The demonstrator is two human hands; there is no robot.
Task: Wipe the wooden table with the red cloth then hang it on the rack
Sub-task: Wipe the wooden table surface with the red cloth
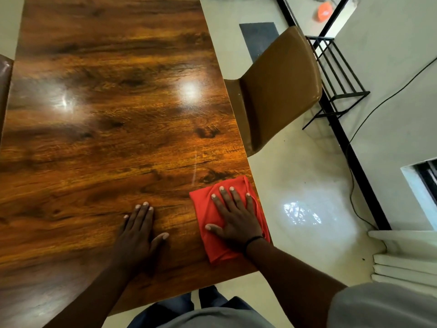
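Head view. Glossy wood-grain worktop (106, 114) fills the left and centre of the frame; two light glares on its surface.

Right hand (236, 216): palm down, fingers straight and spread wide, pressing flat on the red cloth (208, 223). Nothing pinched or gripped. Dark band on that wrist.

Red cloth: folded, lying flat on the worktop under the right hand, at the worktop's right edge near the near corner. Cloth shows beyond the fingertips, to the thumb side, and behind the wrist.

Left hand (139, 233): palm down on bare wood just left of the cloth, apart from it. Fingers straight and close together, thumb out toward the cloth. Holds nothing.

Beyond the right hand, further along the worktop's right edge: brown chair (279, 86), its seat partly under the worktop. Further right of the chair, against the pale wall: black metal rack (335, 74) with bars, standing on the light tiled floor (295, 185). A black cable (354, 185) runs down the wall and along the floor.
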